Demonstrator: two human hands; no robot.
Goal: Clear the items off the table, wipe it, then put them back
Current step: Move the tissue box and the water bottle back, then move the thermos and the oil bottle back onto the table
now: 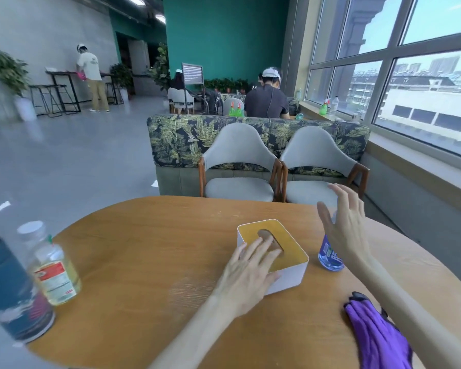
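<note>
A white tissue box with a yellow-brown slotted lid sits right of centre on the round wooden table. My left hand lies flat on its near left corner, fingers spread over the lid. My right hand hovers open above a blue spray bottle, which stands just right of the box and is partly hidden by the hand. A purple cloth lies at the table's near right edge under my right forearm. At the left edge stand a clear bottle of yellowish liquid and a dark blue canister.
Two grey padded chairs stand at the table's far side, backed by a leaf-print sofa. A window sill runs along the right. Grey floor opens to the left. Other people are far off.
</note>
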